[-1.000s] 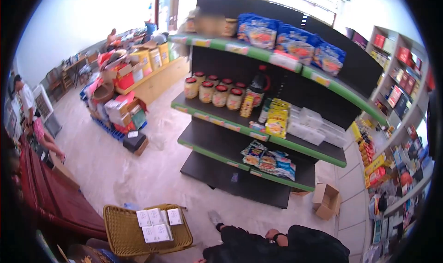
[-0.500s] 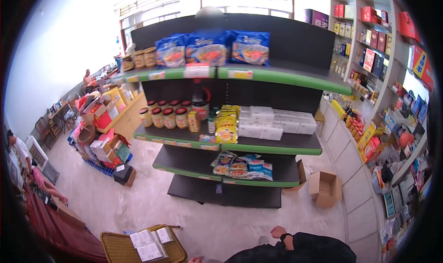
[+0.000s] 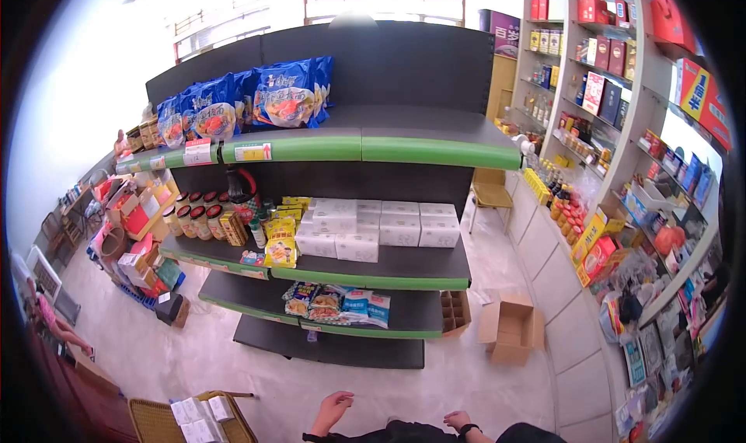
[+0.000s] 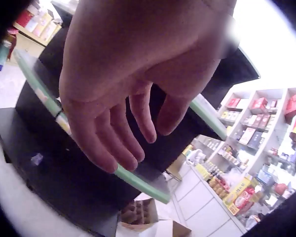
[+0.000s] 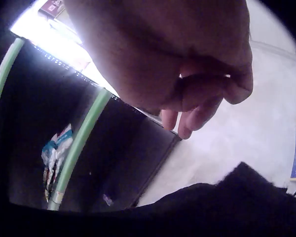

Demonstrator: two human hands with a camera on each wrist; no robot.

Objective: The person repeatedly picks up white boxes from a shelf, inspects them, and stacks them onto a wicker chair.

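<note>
In the head view my left hand (image 3: 332, 412) hangs in front of the shelf unit, fingers relaxed and holding nothing. The left wrist view shows the same hand (image 4: 133, 84) with loosely bent fingers, overlapping the dark lower shelves (image 4: 79, 182). My right hand (image 3: 457, 420), with a dark band at its wrist, is low in front of my body. Seen from the right wrist, its fingers (image 5: 202, 116) curl loosely round nothing. Stacked white paper-wrapped packs (image 3: 400, 224) fill the middle of the second shelf. More white packs (image 3: 198, 429) lie on a woven wicker seat (image 3: 148, 416) at lower left.
Blue noodle bags (image 3: 287, 93) stand on the top shelf. Red-lidded jars (image 3: 198, 224) and yellow packets (image 3: 280, 250) sit left of the white packs. Snack bags (image 3: 365, 307) lie one shelf lower. An open cardboard box (image 3: 511, 330) is on the floor at right.
The head view has swung right, so the shelf unit and wicker seat appear further left. My left hand has risen into view; the right hand stays low, holding nothing.
</note>
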